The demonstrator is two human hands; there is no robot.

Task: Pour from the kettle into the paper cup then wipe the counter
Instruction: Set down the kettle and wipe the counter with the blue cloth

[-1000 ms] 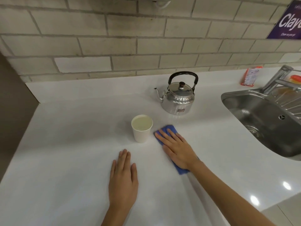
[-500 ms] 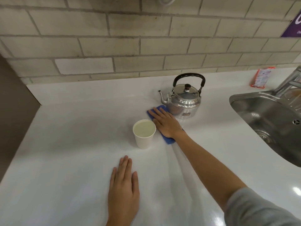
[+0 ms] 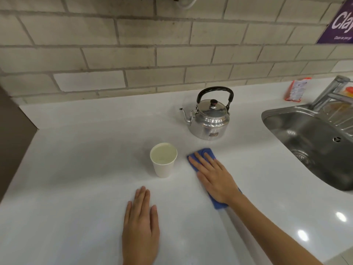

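Observation:
A silver kettle (image 3: 209, 119) with a black handle stands upright on the white counter (image 3: 86, 150), spout to the left. In front of it a white paper cup (image 3: 163, 159) holds pale liquid near its rim. My right hand (image 3: 214, 177) lies flat, fingers spread, pressing a blue cloth (image 3: 205, 152) onto the counter just right of the cup, without touching the cup. The cloth shows beyond the fingertips and beside the wrist. My left hand (image 3: 141, 224) rests palm down on the counter in front of the cup, holding nothing.
A steel sink (image 3: 309, 142) with a tap (image 3: 330, 92) is set into the counter at the right. A red and white packet (image 3: 297, 88) leans at the brick wall behind it. The counter's left end meets a dark panel (image 3: 13, 134).
My right hand has pulled the blue cloth back from beside the kettle toward me, to the right of the cup. The left hand, cup and kettle have stayed put.

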